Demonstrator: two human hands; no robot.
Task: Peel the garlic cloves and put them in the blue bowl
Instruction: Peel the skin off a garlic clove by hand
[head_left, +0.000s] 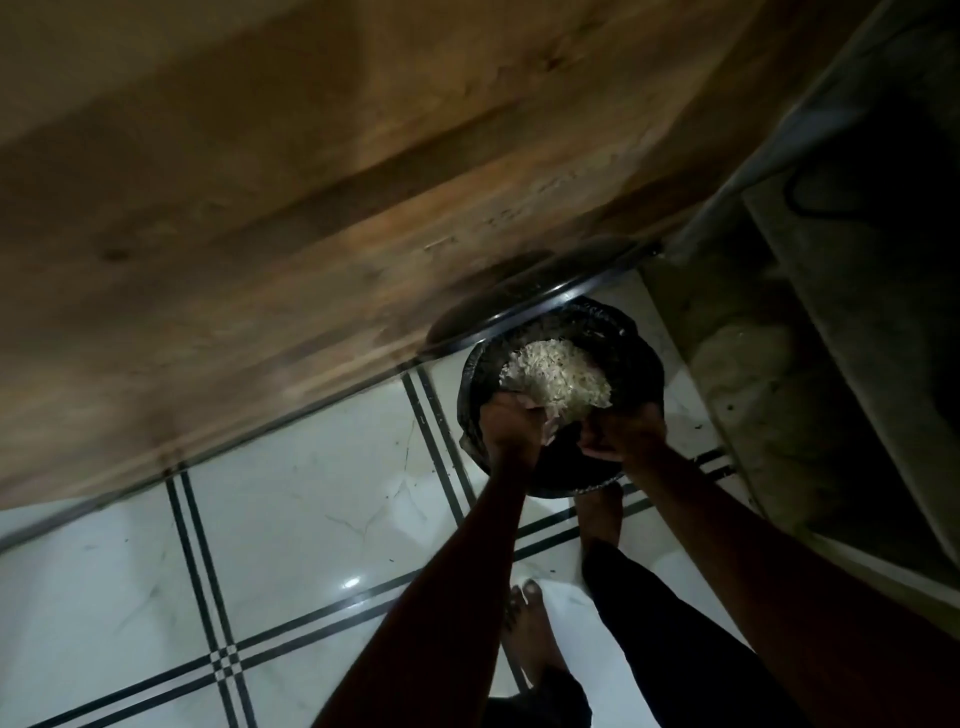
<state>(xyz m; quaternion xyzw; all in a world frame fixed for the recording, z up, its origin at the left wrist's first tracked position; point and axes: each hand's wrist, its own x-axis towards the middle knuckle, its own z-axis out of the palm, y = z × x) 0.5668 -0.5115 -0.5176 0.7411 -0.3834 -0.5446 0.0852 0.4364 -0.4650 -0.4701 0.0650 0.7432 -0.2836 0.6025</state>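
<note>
Head view is looking down at a dim kitchen corner. A big brown wooden surface (260, 208), maybe a cabinet front, is filling the upper left part. Under it, the white tiled floor (291, 493) with dark double lines is spreading out, and a small light spot is shining on it. At the right side a grey stone counter (831, 364) is standing in shadow.

A person is standing barefoot on the tiles; one foot (530, 639) is showing low in the middle, and the other foot (600, 514) is sitting just behind the bin. A dark trouser leg (665, 623) is covering the right leg.

A round bin with a black liner bag (639, 358) is standing on the floor close to the wooden surface. Both arms are reaching down over it. A pale heap of garlic peels (558, 379) is lying over the bin's opening, touching both hands. The left hand (511, 415) is curling its fingers on the edge of the heap. The right hand (621, 434) is bending at the other edge; I cannot tell what its fingers are holding. The blue bowl and the cloves are not showing.
</note>
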